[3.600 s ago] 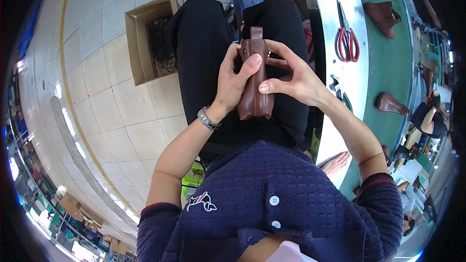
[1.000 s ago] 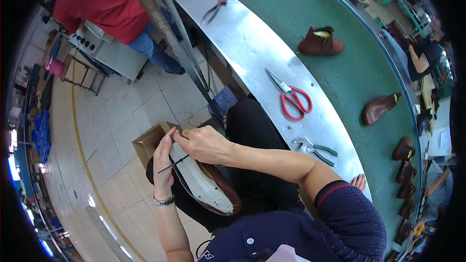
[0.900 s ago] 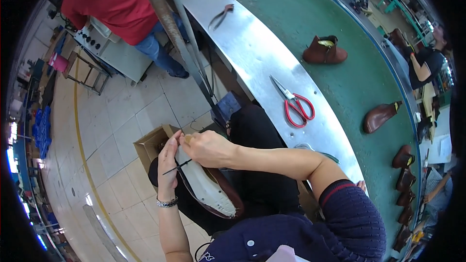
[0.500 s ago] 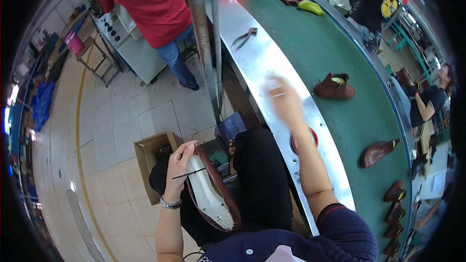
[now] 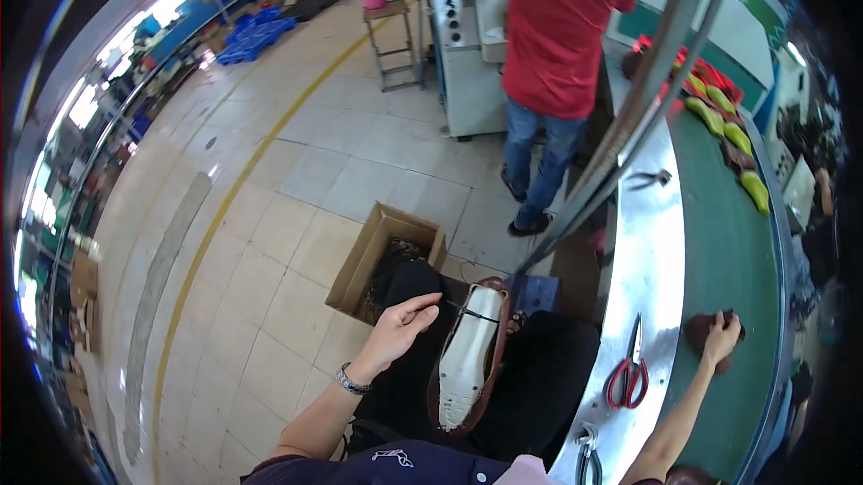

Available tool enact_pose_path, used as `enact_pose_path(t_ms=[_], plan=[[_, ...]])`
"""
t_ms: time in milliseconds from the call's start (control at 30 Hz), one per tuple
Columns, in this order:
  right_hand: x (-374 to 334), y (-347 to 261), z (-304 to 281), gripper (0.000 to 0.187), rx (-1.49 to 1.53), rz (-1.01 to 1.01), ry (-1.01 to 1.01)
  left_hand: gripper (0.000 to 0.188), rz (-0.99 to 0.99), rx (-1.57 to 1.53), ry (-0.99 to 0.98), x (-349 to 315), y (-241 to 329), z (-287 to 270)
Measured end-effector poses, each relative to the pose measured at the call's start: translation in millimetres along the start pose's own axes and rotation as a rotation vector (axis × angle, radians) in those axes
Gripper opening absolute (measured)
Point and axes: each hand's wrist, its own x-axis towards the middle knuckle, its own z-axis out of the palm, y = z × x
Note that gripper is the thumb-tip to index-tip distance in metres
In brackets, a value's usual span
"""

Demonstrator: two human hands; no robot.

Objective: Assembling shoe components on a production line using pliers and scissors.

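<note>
On my lap lies a brown shoe [image 5: 493,375], bottom up, its pale insole [image 5: 469,355] showing and its edge folded over. A thin black cord [image 5: 478,313] crosses it near the upper end. My left hand [image 5: 406,332] is beside the shoe, thumb and forefinger closed at the free end of the cord. Out to the right, my right hand [image 5: 722,339] reaches over the green belt, its fingers wrapped round a brown ankle-high shoe [image 5: 699,330] that rests there.
Red-handled scissors [image 5: 629,379], pliers [image 5: 588,458] and pincers [image 5: 649,180] lie on the metal ledge [image 5: 649,260]. Yellow-green shoe lasts [image 5: 737,137] sit farther along the belt [image 5: 710,260]. An open carton [image 5: 360,256] stands left of my knees. A person in red [image 5: 557,35] stands ahead, near a metal post [image 5: 661,71].
My view has swung left. My right hand has moved from above the ledge onto the brown shoe on the belt. My left hand has let go of the lap shoe's edge and sits beside it.
</note>
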Motion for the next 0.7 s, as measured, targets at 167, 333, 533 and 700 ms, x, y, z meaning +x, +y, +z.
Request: enact_pose_path(t_ms=[167, 333, 533, 700], plan=[[-8.3, -83.1, -4.5, 0.034, 0.222, -0.179, 0.072, 0.036, 0.080, 0.023, 0.023, -1.5, 10.0, 5.5], [-51.8, -210.5, 36.0, 0.023, 0.207, -0.412, -0.004, 0.033, 0.250, 0.084, 0.060, -16.5, 36.9, 20.2], [-98.7, -218.4, 41.8, 0.027, 0.406, -0.369, 0.007, 0.037, 0.205, 0.179, 0.064, -23.6, 16.5, 21.3], [-166.6, -165.3, -16.2, 0.039, 0.092, -0.072, -0.113, 0.041, 0.230, 0.117, 0.047, -29.6, 9.4, 18.3]])
